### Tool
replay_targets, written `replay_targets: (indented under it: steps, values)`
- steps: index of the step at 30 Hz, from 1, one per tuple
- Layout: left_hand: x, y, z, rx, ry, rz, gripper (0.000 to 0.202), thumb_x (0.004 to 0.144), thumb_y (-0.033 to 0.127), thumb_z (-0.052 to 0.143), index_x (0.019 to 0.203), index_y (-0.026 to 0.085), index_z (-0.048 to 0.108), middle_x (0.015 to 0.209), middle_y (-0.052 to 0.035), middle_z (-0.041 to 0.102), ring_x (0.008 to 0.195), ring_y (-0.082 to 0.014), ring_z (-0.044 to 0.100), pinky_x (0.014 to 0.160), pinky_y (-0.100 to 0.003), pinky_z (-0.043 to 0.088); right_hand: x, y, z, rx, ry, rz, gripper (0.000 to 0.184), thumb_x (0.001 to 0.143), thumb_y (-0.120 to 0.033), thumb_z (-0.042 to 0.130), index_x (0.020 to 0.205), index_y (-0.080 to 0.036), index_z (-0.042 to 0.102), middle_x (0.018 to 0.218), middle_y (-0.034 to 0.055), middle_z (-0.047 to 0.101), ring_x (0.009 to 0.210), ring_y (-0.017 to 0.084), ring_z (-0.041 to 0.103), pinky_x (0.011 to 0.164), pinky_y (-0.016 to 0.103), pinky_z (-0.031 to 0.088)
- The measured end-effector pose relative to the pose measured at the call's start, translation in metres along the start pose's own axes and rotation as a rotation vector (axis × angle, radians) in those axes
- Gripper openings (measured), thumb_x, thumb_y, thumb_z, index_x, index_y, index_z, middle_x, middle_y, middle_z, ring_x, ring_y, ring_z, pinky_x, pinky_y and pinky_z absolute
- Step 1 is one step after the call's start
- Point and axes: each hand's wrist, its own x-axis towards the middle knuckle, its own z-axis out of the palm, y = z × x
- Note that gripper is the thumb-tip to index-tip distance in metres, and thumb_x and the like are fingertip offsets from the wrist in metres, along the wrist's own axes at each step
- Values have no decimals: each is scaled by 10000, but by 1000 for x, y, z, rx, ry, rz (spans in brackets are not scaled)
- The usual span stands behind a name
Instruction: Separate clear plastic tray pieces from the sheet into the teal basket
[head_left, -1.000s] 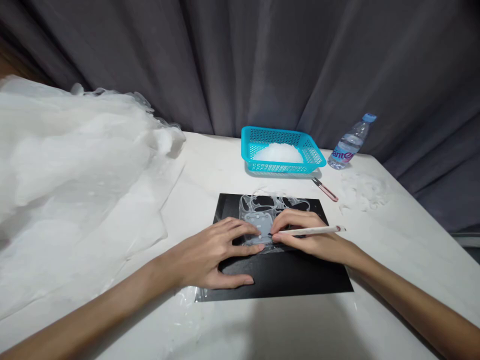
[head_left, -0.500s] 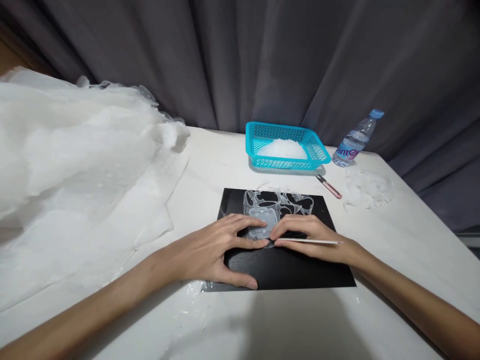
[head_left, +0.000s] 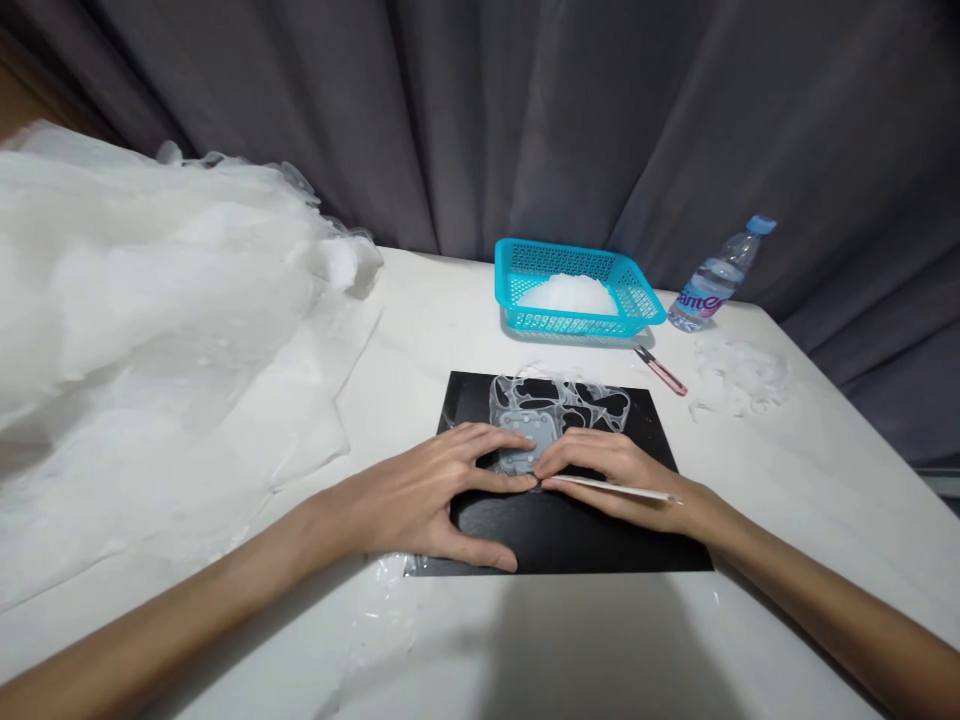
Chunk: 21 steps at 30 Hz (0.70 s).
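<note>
A black mat lies on the white table, with a translucent plastic piece on it, greyish, rounded at the corners and dotted with round marks. Behind and right of that, a clear sheet with cut-out openings spreads over the mat. My left hand rests flat with fingers spread, its fingertips on the piece and its near edge. Pinched in my right hand is a thin white pen-like tool. Its tip is down by my left index finger, at the piece's near edge; the fingers hide the exact contact.
A blue basket holding a white heap stands behind the mat. Pink-handled snips, a water bottle and clear scraps are at the right. A large pile of whitish translucent sheets covers the left side.
My right hand has shifted slightly left along the near edge, and the tool's back end has tilted down. My left hand stays in place on the piece.
</note>
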Motion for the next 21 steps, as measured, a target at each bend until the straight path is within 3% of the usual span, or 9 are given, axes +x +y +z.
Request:
replay_targets:
  steps: [5,9,14,21]
  values:
    - [0,-2,0,63,-47,-7,675,865,622,784,1468,350,648,1613,-109,530,1426,-396,550,1184,-533,433,-2,-3,5,-123,-15,-72,181,1092,-207,493,1152,-217,663,1093,103,744,1001,235,685,875,384,561]
    - [-1,-3,0,104,-78,-14,696,891,644,744,1506,345,609,1646,-115,492,1450,-398,536,1210,-553,400,-11,-10,-6,-186,-32,-36,197,1088,-183,474,1095,-196,671,1031,112,740,938,235,684,806,372,554]
    - [-1,-2,-2,106,-80,-29,681,896,660,730,1499,368,611,1647,-95,494,1459,-392,530,1209,-539,409,-15,-12,-19,-10,-14,33,117,1071,-215,573,1097,-218,687,1121,67,737,1009,185,716,886,317,569]
    - [-2,2,-3,104,-87,-64,697,889,680,726,1498,359,614,1676,-79,451,1482,-392,506,1225,-516,404,-8,2,-7,-71,10,-54,120,1069,-197,579,1132,-194,681,1117,73,740,1044,191,699,931,341,572]
